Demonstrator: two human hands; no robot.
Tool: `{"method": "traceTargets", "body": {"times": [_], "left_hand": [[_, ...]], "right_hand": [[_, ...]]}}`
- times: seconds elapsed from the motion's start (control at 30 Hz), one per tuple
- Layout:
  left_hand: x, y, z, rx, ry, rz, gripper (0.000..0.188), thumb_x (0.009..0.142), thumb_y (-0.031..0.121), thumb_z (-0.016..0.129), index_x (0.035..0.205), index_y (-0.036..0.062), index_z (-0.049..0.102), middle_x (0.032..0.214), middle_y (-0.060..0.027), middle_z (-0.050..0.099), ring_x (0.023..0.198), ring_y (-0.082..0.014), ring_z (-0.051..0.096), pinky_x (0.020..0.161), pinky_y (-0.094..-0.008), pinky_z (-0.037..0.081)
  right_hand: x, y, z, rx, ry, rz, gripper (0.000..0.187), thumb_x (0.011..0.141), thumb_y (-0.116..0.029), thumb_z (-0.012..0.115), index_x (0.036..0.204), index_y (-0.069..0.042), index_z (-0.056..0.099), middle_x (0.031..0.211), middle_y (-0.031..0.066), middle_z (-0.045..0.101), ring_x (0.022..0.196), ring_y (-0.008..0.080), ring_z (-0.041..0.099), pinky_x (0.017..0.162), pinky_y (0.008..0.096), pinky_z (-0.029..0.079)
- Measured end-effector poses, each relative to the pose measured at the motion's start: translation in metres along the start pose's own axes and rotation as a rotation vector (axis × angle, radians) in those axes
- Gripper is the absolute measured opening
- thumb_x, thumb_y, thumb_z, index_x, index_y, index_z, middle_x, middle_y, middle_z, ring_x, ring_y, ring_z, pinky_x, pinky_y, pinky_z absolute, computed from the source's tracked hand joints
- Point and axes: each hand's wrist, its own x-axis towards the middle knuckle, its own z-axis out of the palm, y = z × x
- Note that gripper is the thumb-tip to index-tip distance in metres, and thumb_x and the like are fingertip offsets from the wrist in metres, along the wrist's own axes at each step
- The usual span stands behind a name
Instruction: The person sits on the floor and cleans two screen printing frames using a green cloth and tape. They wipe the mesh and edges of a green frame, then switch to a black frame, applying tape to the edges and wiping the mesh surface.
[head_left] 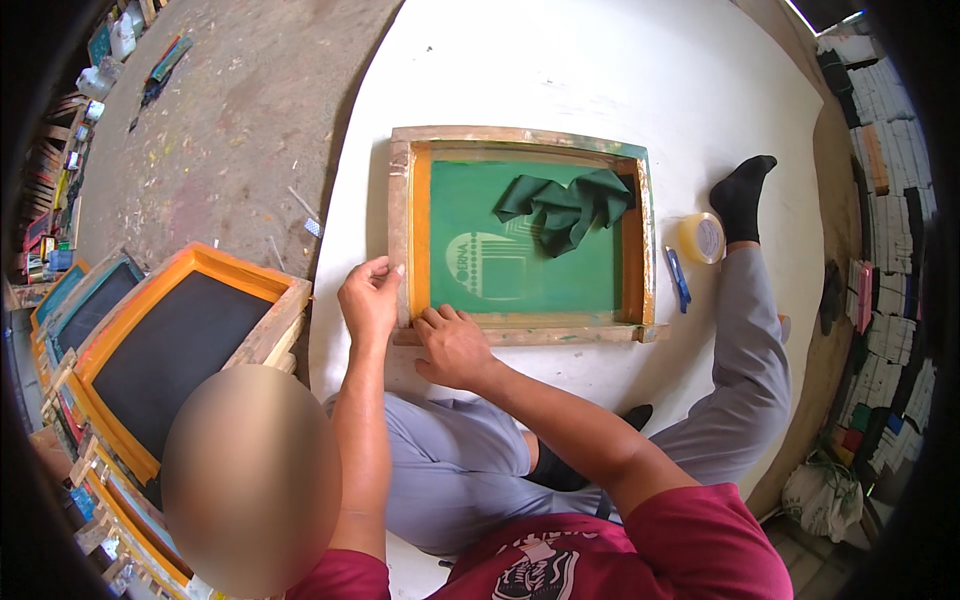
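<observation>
A wooden screen printing frame (pixel 520 135) with green mesh lies on the white sheet in front of me. A pale curved design shows in the mesh at its lower left. My left hand (pixel 370 300) is closed at the frame's left rail, thumb and fingertips against the wood. My right hand (pixel 452 347) lies over the near rail by the left corner, its bent fingertips pressing inside the edge. A crumpled dark green cloth (pixel 570 215) rests on the mesh at the right. Beyond the right rail are a roll of clear tape (pixel 700 238) and a blue cutter (pixel 678 280).
Several framed screens (pixel 185 350) lean together at the left, close to my left arm. The white sheet (pixel 560 60) spreads over the stained floor (pixel 250 110). My outstretched leg (pixel 745 350) bounds the right side. Stacks of boards (pixel 890 230) stand farther right.
</observation>
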Motion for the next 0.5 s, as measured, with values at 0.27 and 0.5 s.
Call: {"method": "traceTargets", "body": {"times": [0.27, 0.5], "left_hand": [[0.0, -0.008, 0.002, -0.041, -0.022, 0.0, 0.038, 0.087, 0.013, 0.086, 0.119, -0.0056, 0.076, 0.104, -0.0166, 0.079, 0.086, -0.02, 0.073, 0.08, -0.0335, 0.058], [0.002, -0.006, 0.002, -0.051, -0.043, 0.003, 0.038, 0.087, 0.012, 0.086, 0.119, -0.0055, 0.076, 0.103, -0.016, 0.079, 0.088, -0.0202, 0.074, 0.079, -0.0339, 0.058]], "right_hand": [[-0.023, 0.022, -0.029, -0.052, -0.087, 0.039, 0.058, 0.075, -0.038, 0.082, 0.125, -0.01, 0.071, 0.117, 0.0086, 0.066, 0.113, 0.0321, 0.062, 0.095, 0.047, 0.053], [-0.012, 0.033, -0.023, 0.128, 0.073, -0.052, 0.048, 0.08, -0.038, 0.083, 0.116, -0.008, 0.072, 0.11, 0.0119, 0.068, 0.108, 0.0343, 0.065, 0.095, 0.0471, 0.052]]}}
